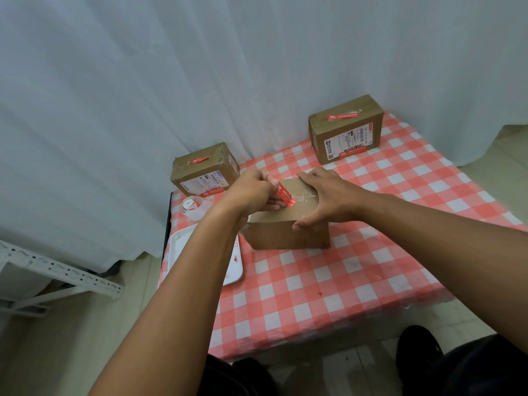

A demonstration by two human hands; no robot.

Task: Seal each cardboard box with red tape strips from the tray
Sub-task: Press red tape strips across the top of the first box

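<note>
L hand (pixel 251 192) fingers pinch red tape strip (pixel 285 195), long axis diagonal across centre box (pixel 288 227) top. R hand (pixel 323 195), fingers spread, braces box just right of strip.

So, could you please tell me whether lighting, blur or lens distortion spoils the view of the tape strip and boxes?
Head view: soft, even light with faint shadows; wide-angle bending stretches the forearms and curves the table edge; the red tape strip in the left hand is slightly soft, its print unreadable; the clear tape on the near box under the right hand shows mild glare.
</note>
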